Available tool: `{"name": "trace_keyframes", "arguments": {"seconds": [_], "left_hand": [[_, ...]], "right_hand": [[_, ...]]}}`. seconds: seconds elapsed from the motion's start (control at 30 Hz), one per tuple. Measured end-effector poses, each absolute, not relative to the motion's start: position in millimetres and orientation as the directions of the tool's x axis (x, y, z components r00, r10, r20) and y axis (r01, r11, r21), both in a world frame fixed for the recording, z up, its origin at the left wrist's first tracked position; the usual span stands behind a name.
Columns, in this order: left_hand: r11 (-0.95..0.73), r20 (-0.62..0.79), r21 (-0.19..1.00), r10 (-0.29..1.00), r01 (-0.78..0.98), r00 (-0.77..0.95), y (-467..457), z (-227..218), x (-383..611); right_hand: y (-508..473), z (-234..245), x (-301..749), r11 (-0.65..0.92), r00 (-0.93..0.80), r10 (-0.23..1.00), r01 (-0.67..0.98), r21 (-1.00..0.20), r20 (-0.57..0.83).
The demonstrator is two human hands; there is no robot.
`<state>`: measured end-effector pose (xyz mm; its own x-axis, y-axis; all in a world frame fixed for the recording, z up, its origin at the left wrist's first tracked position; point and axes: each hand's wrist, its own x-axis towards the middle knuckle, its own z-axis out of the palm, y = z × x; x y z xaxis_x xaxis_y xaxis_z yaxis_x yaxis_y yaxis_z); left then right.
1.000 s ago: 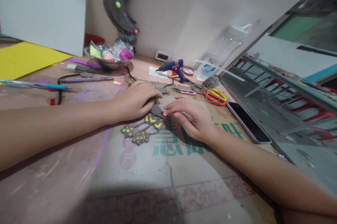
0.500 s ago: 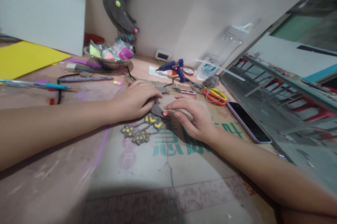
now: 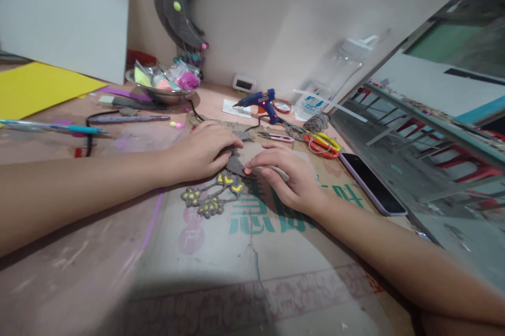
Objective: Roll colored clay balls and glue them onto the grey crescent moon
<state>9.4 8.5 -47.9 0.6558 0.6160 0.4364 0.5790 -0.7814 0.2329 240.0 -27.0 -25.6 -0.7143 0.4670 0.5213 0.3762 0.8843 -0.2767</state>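
A dark grey felt-like piece (image 3: 235, 165) lies on the cardboard, mostly covered by my hands; a small pink ball (image 3: 248, 171) sits at its right end. My left hand (image 3: 205, 149) rests over its left part, fingers bent down and closed on it. From the right, my right hand (image 3: 290, 175) reaches in with curved fingers. Its index fingertip is at the pink ball, and a gap shows between thumb and index. Just below the piece lie grey charms with yellow hearts and flowers (image 3: 211, 204), joined by grey cords.
Behind my hands lie a blue glue gun (image 3: 256, 100), a pink-handled cutter (image 3: 278, 137), scissors (image 3: 325, 144) and grey cord (image 3: 316, 122). A phone (image 3: 373, 183) lies right. A metal bowl (image 3: 163, 95) of bagged clay-like lumps and a hanging grey crescent (image 3: 179, 7) are at back left.
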Motion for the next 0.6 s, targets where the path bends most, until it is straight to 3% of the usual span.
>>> {"name": "trace_keyframes", "arguments": {"seconds": [0.47,0.6], "left_hand": [[-0.788,0.451,0.238,0.607,0.567,0.655,9.0,-47.4,8.2],[-0.881,0.508,0.219,0.470,0.419,0.722,3.4,-41.0,7.7]], "right_hand": [[-26.8,-27.4,241.3,0.875,-0.693,0.484,0.398,-0.276,0.534],[-25.5,-29.6,243.4,0.815,-0.610,0.576,0.484,-0.320,0.545]]}}
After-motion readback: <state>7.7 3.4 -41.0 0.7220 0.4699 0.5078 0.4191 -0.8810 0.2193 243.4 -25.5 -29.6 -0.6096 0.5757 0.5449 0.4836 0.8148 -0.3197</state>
